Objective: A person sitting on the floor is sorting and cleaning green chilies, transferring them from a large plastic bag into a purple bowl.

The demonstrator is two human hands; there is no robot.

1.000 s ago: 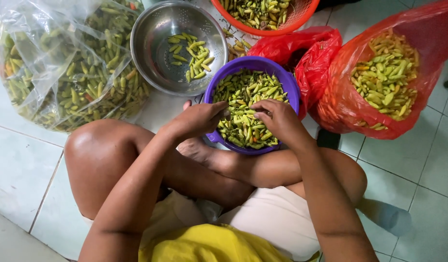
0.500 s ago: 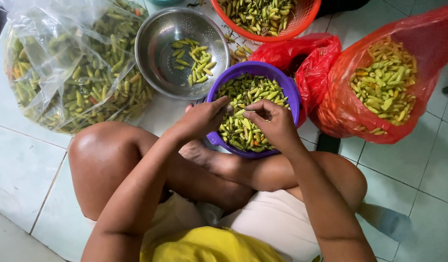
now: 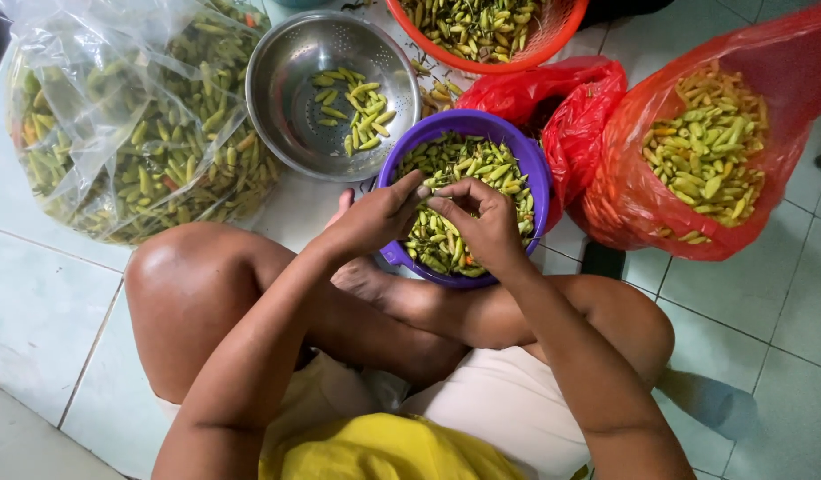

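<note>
I sit cross-legged on a tiled floor. My left hand (image 3: 375, 218) and my right hand (image 3: 483, 222) meet fingertip to fingertip over a purple bowl (image 3: 533, 169) full of small green chilies (image 3: 446, 160). The fingers of both hands pinch together at one small spot; what they pinch is hidden between them, probably a single chili. The bowl rests against my foot and shin.
A steel colander bowl (image 3: 290, 98) with a few pale chilies stands behind the purple bowl. A large clear plastic bag (image 3: 117, 116) of chilies lies at the left. An orange basket (image 3: 526, 58) of chilies is at the top; two red plastic bags (image 3: 641, 204) hold chilies at the right.
My two hands have drawn closer together above the purple bowl, so that their fingertips now touch. The bowls and bags have not moved.
</note>
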